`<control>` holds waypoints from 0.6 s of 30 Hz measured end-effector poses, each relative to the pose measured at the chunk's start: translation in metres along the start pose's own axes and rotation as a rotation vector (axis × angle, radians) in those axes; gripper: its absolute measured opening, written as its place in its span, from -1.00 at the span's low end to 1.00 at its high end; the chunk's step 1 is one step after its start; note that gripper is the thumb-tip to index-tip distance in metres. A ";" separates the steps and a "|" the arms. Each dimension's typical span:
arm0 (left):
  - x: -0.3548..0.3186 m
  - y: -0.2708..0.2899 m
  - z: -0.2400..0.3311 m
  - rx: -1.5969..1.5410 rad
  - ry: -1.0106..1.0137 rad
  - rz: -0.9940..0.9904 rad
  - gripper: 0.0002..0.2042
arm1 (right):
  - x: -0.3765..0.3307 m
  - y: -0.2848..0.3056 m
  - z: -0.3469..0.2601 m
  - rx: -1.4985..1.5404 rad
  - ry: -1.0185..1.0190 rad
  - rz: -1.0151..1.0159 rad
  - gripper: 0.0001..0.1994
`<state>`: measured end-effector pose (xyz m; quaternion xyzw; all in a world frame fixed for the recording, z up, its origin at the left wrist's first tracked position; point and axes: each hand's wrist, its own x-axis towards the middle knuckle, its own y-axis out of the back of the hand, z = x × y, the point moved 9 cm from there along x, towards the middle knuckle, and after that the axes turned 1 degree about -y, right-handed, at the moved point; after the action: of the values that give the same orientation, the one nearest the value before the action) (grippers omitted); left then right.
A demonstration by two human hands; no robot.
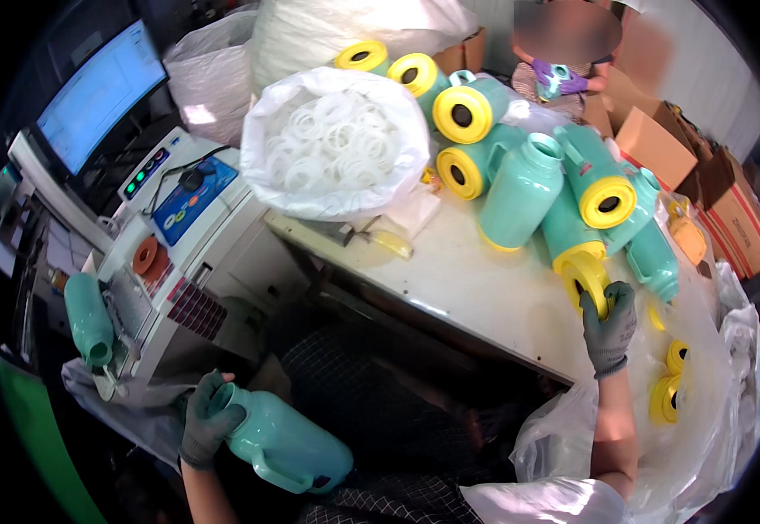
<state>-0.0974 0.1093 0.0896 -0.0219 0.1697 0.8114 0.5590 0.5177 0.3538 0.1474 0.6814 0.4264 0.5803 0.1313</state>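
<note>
My left hand, in a grey glove, is closed on the open neck of a teal thermos-flask shell. This shell lies tilted over my lap, its handle facing down and its body pointing right. Out at the table's right edge, my gloved right hand grips a yellow ring-shaped base, fingers hooked through its hole. Just beyond that ring lie several teal flask shells with yellow bases. Among them one shell stands upright with its mouth up.
A white sack of translucent rings sits on the table. At left is a machine bearing another teal shell. Loose yellow rings lie on plastic sheeting at right. Across the table, a purple-gloved person holds a teal part near cardboard boxes.
</note>
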 end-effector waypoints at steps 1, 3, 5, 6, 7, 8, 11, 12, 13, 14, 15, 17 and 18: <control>-0.009 0.009 -0.005 0.024 0.017 0.017 -0.35 | -0.008 -0.025 -0.033 0.519 -0.181 -0.017 -0.69; -0.014 0.020 0.000 0.121 -0.073 0.018 -0.34 | -0.048 -0.108 -0.093 1.334 -0.477 -0.263 -0.66; -0.033 0.034 0.004 0.175 -0.125 0.108 -0.36 | -0.120 -0.206 -0.153 1.811 -0.815 -0.596 -0.51; -0.042 0.046 0.006 0.229 -0.152 0.188 -0.41 | -0.152 -0.245 -0.177 1.866 -0.880 -0.742 -0.52; -0.056 0.063 0.007 0.293 -0.178 0.269 -0.47 | -0.174 -0.271 -0.204 1.571 -0.921 -0.836 -0.54; -0.070 0.082 -0.004 0.140 -0.168 0.375 -0.51 | -0.188 -0.300 -0.198 1.176 -0.574 -0.764 -0.57; -0.126 0.121 -0.074 -0.278 -0.148 0.662 -0.59 | -0.161 -0.253 -0.255 0.802 -0.141 -0.420 -0.61; -0.140 0.123 -0.093 -0.375 -0.164 0.734 -0.61 | -0.157 -0.240 -0.274 0.806 -0.041 -0.441 -0.53; -0.144 0.118 -0.113 -0.479 -0.169 0.775 -0.62 | -0.161 -0.229 -0.291 0.824 0.087 -0.471 -0.50; -0.144 0.112 -0.108 0.159 -0.249 0.875 -0.63 | -0.164 -0.215 -0.309 0.815 0.214 -0.496 -0.47; -0.131 0.098 -0.145 -0.585 -0.139 0.817 -0.66 | -0.169 -0.205 -0.326 0.809 0.343 -0.529 -0.43; -0.118 0.076 -0.137 -0.210 -0.189 0.807 -0.68 | -0.171 -0.210 -0.331 0.667 0.373 -0.454 -0.39; -0.108 0.065 -0.149 -0.249 -0.192 0.767 -0.69 | -0.169 -0.213 -0.327 0.632 0.377 -0.477 -0.44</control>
<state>-0.1397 -0.0532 -0.0097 0.0511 0.0131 0.9736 0.2223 0.1378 0.2549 -0.0152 0.4528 0.7450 0.4887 -0.0335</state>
